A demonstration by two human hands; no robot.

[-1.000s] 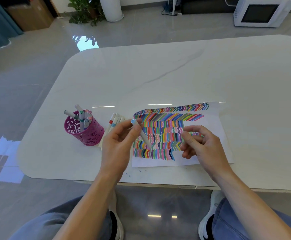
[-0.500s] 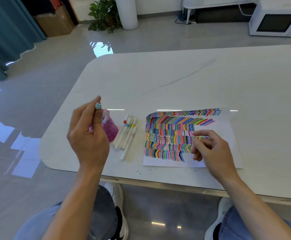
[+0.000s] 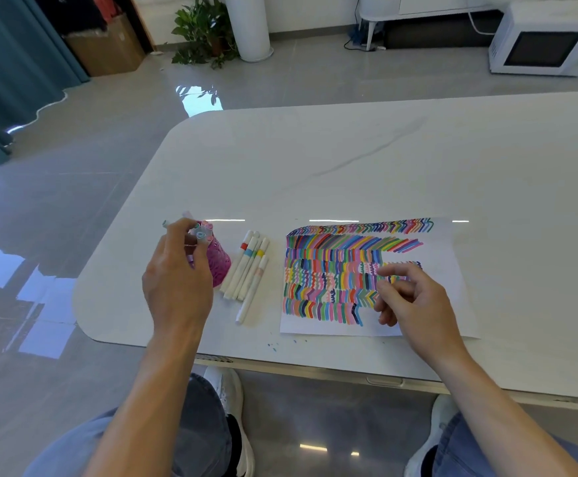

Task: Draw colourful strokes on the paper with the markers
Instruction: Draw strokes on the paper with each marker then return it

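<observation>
A white paper point(image 3: 447, 287) filled with rows of colourful strokes lies on the white table point(image 3: 349, 160). My right hand point(image 3: 418, 304) rests on its right part, fingers loosely curled and apart, with nothing visibly in them. To the left stands a pink lattice holder point(image 3: 221, 266) with several capped markers. My left hand point(image 3: 177, 284) is over its near side, thumb and fingers pinched on a light-blue-capped marker point(image 3: 199, 234) at the holder's mouth. The hand hides much of the holder. Several white loose markers point(image 3: 249, 270) lie between the holder and the paper.
The table's front edge runs just below the paper, with small ink specks point(image 3: 273, 345) near it. My knees and shoes show under the edge. On the floor behind are a potted plant point(image 3: 201, 32), a cardboard box point(image 3: 108, 46) and a white microwave point(image 3: 545, 39).
My left hand carried the blue-capped marker from over the paper up and left, then down to the holder's mouth. My right hand stayed on the paper, its fingers loosening.
</observation>
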